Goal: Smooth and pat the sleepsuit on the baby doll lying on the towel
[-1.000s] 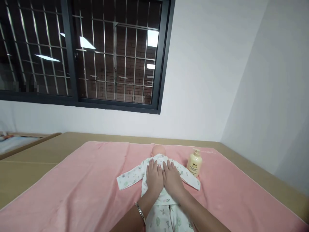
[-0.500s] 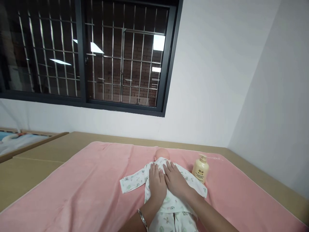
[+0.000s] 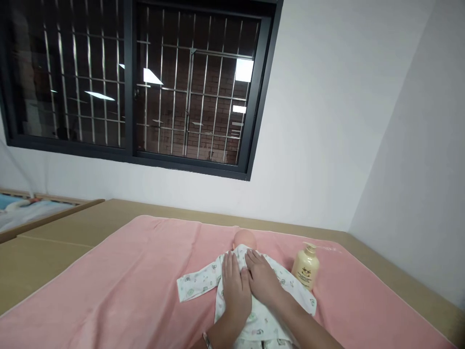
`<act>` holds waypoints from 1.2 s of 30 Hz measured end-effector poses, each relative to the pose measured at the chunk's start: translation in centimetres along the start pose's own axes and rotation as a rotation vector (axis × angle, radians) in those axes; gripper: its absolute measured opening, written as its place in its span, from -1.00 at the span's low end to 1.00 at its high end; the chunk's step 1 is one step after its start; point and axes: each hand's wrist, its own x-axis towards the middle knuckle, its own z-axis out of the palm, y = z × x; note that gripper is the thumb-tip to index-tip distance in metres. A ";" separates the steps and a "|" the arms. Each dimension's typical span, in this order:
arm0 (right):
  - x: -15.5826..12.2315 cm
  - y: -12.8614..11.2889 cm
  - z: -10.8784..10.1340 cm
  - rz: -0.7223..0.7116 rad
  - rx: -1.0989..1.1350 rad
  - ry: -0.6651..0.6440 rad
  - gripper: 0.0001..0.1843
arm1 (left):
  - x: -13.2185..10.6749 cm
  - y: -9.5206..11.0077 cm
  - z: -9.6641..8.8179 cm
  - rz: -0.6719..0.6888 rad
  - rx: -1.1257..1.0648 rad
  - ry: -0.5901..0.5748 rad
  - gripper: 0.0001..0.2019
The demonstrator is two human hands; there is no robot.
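Observation:
A baby doll (image 3: 244,238) in a white printed top and trousers lies on a pink blanket (image 3: 145,271), the back of its head towards me. My left hand (image 3: 235,286) rests flat on the upper back of the doll's top (image 3: 196,283), fingers stretched out. Beside it, my right hand (image 3: 262,274) lies flat on the same cloth, its fingers extended. The two hands touch near the thumbs. Neither one grips anything. To the right, a pale yellow pump bottle (image 3: 305,266) stands by the doll's right-hand sleeve.
The blanket covers a tan tabletop (image 3: 134,208) that meets a white wall (image 3: 308,121). Above it is a dark-framed window (image 3: 189,167) with metal bars. At the far left is a wooden-edged bin (image 3: 54,208) with blue and white things inside.
The view has tilted up slightly, so the doll, bottle and hands sit a little lower in the picture. Both hands are still flat on the doll's back.

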 end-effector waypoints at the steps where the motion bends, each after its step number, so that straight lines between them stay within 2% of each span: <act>1: 0.2 0.4 -0.2 -0.045 0.052 -0.007 -0.44 | -0.1 0.1 0.0 -0.011 -0.007 -0.007 -0.45; 4: 0.9 1.8 -0.2 -0.027 0.161 0.050 -0.46 | -0.2 0.2 -0.2 -0.042 -0.012 -0.036 -0.44; 7: 0.8 2.7 0.8 0.033 0.216 0.145 -0.47 | -0.1 0.3 -0.3 -0.046 -0.004 -0.043 -0.45; 12: -0.1 3.0 2.2 0.060 0.290 0.202 -0.49 | 0.1 0.8 -0.9 0.055 0.047 -0.173 -0.53; 14: -0.2 3.1 2.3 0.058 0.298 0.206 -0.49 | 0.4 1.1 -1.1 0.067 0.084 -0.191 -0.52; 18: 0.0 3.4 2.3 0.076 0.313 0.219 -0.49 | 2.2 2.2 -0.9 0.076 0.123 -0.156 -0.58; 21: -0.2 3.3 1.9 0.103 0.299 0.227 -0.49 | 4.2 3.0 -0.4 0.094 0.136 -0.243 -0.63; 24: -0.8 2.2 1.5 0.227 0.185 0.199 -0.45 | 5.8 3.2 0.1 0.103 0.128 -0.278 -0.62; 27: -1.8 0.5 1.5 0.321 0.013 0.119 -0.38 | 6.1 2.6 0.6 0.111 0.081 -0.226 -0.60; 30: -2.2 -0.3 1.6 0.175 -0.035 0.033 -0.34 | 5.5 1.8 0.7 0.110 0.011 -0.205 -0.60; 33: -1.6 0.8 0.8 -0.016 0.116 0.002 -0.35 | 4.7 1.2 0.7 0.140 -0.020 -0.204 -0.62; 34: -1.3 1.3 0.5 -0.016 0.170 -0.004 -0.37 | 4.5 1.2 0.6 0.163 -0.013 -0.200 -0.63; 36: -0.7 2.0 0.0 0.119 0.203 -0.016 -0.38 | 4.1 1.1 0.6 0.218 0.017 -0.193 -0.65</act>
